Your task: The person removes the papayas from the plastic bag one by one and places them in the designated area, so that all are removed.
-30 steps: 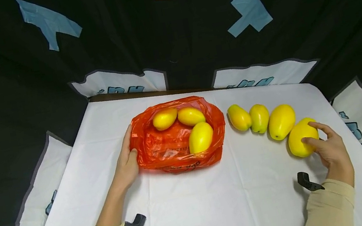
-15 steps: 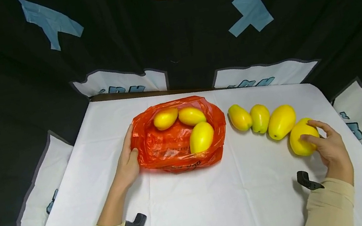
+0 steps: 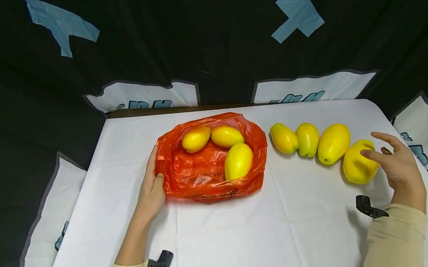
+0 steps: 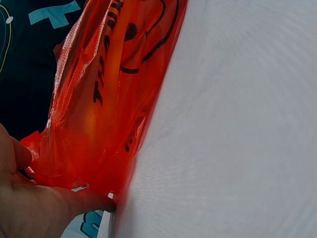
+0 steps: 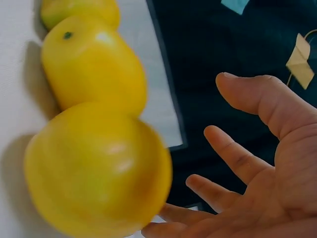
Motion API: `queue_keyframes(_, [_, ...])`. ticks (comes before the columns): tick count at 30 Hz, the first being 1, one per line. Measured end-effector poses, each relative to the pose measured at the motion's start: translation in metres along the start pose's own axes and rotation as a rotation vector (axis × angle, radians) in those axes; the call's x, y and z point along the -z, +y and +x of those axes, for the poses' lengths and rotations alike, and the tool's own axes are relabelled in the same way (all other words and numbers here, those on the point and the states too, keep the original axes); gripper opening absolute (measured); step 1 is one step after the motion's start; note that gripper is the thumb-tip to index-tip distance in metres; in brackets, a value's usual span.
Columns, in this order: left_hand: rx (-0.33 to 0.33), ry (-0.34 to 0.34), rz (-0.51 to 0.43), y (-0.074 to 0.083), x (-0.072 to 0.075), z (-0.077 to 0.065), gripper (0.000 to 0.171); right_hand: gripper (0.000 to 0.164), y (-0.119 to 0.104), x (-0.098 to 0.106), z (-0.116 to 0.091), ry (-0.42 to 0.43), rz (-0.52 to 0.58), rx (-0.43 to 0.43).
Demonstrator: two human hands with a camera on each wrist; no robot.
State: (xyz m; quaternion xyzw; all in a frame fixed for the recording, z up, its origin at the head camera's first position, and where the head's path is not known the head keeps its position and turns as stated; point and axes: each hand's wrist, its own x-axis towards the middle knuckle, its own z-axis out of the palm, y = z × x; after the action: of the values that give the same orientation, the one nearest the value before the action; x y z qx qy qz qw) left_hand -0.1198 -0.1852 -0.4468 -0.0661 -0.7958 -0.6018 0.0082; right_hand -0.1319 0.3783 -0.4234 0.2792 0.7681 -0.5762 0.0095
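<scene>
My left hand (image 3: 150,193) grips the left side of an open red plastic bag (image 3: 198,167), thumb toward the front. In the left wrist view, thin bag film (image 4: 99,148) gathers between thumb and fingers. Inside the bag lie three yellow, mango-like fruits, one of them a larger fruit (image 3: 238,161) at the front right. My right hand (image 3: 401,167) is spread just right of the nearest large yellow fruit (image 3: 359,164). The right wrist view shows the palm and parted fingers of that hand with nothing between them, the thumb clear of this fruit (image 5: 99,168).
Left of the nearest fruit, a slanting row continues with another large fruit (image 3: 334,144) and two smaller greenish-yellow ones, a middle fruit (image 3: 307,140) and an end fruit (image 3: 283,138). All rest on a white-covered table (image 3: 234,249). A dark curtain (image 3: 197,36) hangs behind.
My right hand has let go of the nearest large fruit, its fingers spreading and drawing off to the right. That fruit stays on the table. My left hand and the bag hold nearly still.
</scene>
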Motion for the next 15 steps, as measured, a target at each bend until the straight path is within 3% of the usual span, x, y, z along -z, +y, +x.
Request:
queue_keyframes(6, [-0.002, 0.001, 0.004, 0.001, 0.001, 0.0, 0.07, 0.083, -0.023, -0.001, -0.008, 0.0, -0.044, 0.103])
queue_keyframes(15, [-0.002, 0.002, -0.001, 0.0, 0.001, 0.001, 0.07, 0.089, -0.062, -0.012, -0.024, 0.009, 0.035, 0.212])
